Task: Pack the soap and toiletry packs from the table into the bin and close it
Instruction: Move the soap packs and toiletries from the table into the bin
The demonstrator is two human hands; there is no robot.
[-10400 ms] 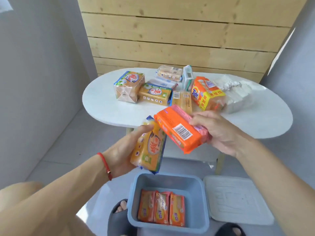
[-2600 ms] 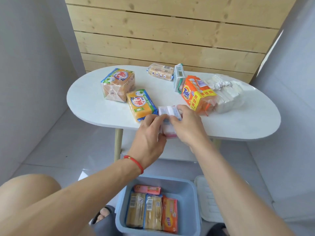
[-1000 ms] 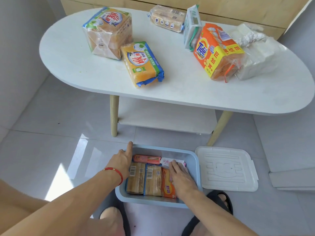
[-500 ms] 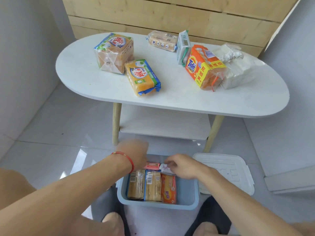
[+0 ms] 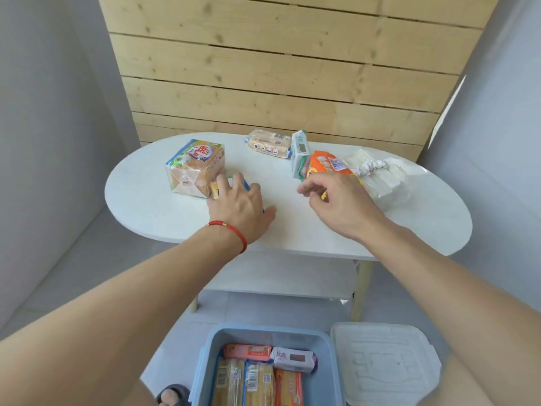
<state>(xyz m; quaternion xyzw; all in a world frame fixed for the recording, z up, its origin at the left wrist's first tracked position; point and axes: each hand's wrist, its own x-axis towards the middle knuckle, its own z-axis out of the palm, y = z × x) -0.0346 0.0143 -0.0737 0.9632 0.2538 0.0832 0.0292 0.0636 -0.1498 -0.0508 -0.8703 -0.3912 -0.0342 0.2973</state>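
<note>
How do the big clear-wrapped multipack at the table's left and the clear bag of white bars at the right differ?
The multipack is a squared block with a printed colour label on top; the bag of white bars is loose, unprinted and knotted at the top. The multipack's bars look tan; the bag's are white. The left hand lies next to the multipack; the right hand hovers near the bag. Both sit on the table, unpacked.

Your left hand (image 5: pixel 240 206) covers nearly all of the yellow soap pack (image 5: pixel 215 189), so you can't tell whether the fingers grip it or just rest on it. Your right hand (image 5: pixel 339 205) hides the front of the orange Tide pack (image 5: pixel 325 164). The picture's bottom edge cuts off the blue bin (image 5: pixel 205 367), its front soap bars (image 5: pixel 257 385) and the white lid (image 5: pixel 383 364).
</note>
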